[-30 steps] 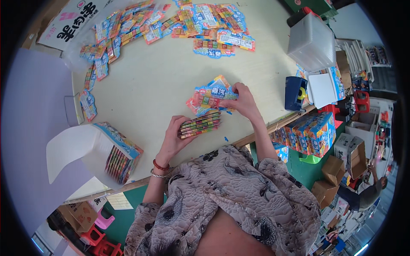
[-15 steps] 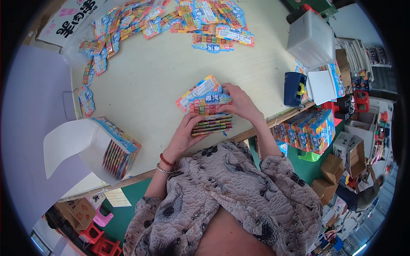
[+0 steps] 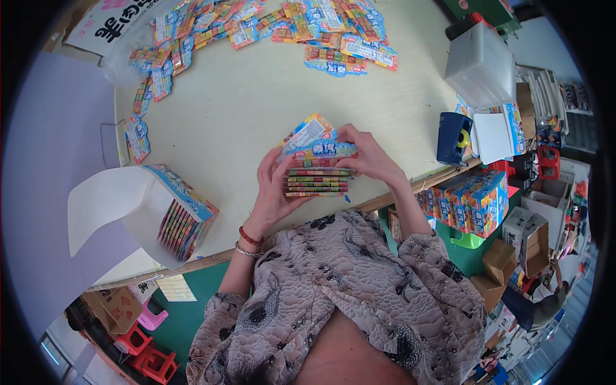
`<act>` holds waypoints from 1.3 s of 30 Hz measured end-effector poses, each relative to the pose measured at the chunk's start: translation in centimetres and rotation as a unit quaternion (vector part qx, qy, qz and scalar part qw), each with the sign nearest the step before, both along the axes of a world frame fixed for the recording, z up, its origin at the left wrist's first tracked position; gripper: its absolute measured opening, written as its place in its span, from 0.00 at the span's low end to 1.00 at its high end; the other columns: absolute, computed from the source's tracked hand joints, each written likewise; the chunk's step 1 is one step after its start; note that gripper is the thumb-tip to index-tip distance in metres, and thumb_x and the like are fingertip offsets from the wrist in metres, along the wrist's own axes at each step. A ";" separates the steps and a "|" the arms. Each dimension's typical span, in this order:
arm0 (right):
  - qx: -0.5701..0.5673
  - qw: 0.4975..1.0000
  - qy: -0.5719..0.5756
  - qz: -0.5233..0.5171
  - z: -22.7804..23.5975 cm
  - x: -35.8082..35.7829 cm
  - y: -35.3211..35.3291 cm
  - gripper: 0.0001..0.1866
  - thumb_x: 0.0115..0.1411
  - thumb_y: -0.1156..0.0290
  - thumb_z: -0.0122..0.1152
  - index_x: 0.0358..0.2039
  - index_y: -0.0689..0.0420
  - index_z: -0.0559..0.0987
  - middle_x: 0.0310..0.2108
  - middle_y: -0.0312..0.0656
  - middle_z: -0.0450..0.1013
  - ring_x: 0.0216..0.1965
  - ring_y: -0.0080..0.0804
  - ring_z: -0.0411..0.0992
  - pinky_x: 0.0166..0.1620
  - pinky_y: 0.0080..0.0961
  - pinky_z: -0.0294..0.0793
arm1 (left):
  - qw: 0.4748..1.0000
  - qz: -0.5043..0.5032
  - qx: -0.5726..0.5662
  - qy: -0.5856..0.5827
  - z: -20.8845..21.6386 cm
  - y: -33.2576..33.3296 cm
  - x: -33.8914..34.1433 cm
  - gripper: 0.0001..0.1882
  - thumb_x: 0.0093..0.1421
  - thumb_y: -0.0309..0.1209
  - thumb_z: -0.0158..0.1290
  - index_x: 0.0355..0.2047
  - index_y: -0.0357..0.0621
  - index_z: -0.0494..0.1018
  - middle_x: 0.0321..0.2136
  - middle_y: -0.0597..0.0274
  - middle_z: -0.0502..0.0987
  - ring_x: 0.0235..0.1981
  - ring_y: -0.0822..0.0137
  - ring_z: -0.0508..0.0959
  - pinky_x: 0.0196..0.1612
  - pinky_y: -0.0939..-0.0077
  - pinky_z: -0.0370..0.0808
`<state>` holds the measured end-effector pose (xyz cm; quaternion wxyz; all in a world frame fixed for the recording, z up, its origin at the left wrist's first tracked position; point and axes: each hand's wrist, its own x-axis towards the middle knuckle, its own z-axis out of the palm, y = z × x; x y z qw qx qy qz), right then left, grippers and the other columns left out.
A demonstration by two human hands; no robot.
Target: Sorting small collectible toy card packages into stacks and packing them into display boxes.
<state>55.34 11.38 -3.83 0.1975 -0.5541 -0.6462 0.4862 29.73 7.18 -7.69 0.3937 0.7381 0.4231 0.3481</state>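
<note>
A stack of candy blister packs (image 3: 316,182), blue-topped with rows of coloured sweets, is held upright between my hands near the table's front edge. My left hand (image 3: 273,189) is closed around its left side, thumb below and fingers along the edge. At the upper right, my right hand (image 3: 367,154) grips the stack by its edge. One more pack (image 3: 310,130) leans out behind the stack at a slant. To the left stands an opened display box (image 3: 183,204) with a white lid flap raised, a row of packs standing inside.
Loose candy packs (image 3: 333,61) are heaped along the table's far side. At right are a clear plastic container stack (image 3: 481,67), a dark blue tape dispenser (image 3: 453,138) and a white card (image 3: 493,136). Filled display boxes (image 3: 478,202) stand below the right edge.
My left hand has shifted up along the stack's side, and the stack has turned so more pack edges face me. The whole view has shifted slightly.
</note>
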 end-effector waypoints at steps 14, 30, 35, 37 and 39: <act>-0.012 0.993 -0.021 0.112 2.8 -1.6 -0.9 0.27 0.51 0.57 0.68 0.45 0.63 0.73 0.37 0.50 0.75 0.38 0.42 0.74 0.42 0.29 0.71 | 0.926 -0.072 0.234 0.288 1.1 -1.0 0.3 0.47 0.43 0.43 0.66 0.64 0.62 0.59 0.62 0.60 0.55 0.65 0.56 0.54 0.66 0.44 0.40; 0.106 0.974 -0.163 0.113 1.9 -2.8 -3.2 0.37 0.41 0.63 0.72 0.52 0.57 0.67 0.44 0.50 0.71 0.47 0.47 0.70 0.50 0.37 0.67 | 0.990 -0.046 0.014 0.133 4.2 4.0 0.7 0.34 0.49 0.39 0.64 0.55 0.44 0.66 0.53 0.53 0.69 0.58 0.55 0.65 0.65 0.49 0.46; 0.079 0.978 -0.160 0.111 2.4 -3.0 -3.2 0.35 0.41 0.64 0.71 0.50 0.58 0.67 0.42 0.49 0.71 0.46 0.47 0.71 0.48 0.37 0.69 | 1.000 -0.013 0.021 -0.002 4.3 6.2 -0.1 0.09 0.56 0.26 0.57 0.38 0.42 0.75 0.35 0.63 0.78 0.42 0.69 0.76 0.53 0.70 0.66; 0.075 0.979 -0.151 0.114 2.4 -3.0 -3.5 0.35 0.41 0.64 0.71 0.49 0.58 0.67 0.42 0.49 0.71 0.45 0.48 0.71 0.47 0.38 0.69 | 0.976 0.114 -0.095 -0.161 4.8 6.6 -2.2 0.05 0.59 0.23 0.54 0.37 0.40 0.74 0.35 0.63 0.78 0.40 0.73 0.76 0.47 0.81 0.70; 0.088 0.980 -0.144 0.105 2.0 -2.9 -3.4 0.34 0.42 0.64 0.71 0.49 0.57 0.67 0.42 0.49 0.72 0.44 0.50 0.72 0.45 0.39 0.71 | 0.951 0.164 -0.146 -0.217 4.9 6.7 -3.5 0.06 0.60 0.21 0.52 0.39 0.39 0.73 0.36 0.64 0.77 0.40 0.75 0.75 0.45 0.83 0.71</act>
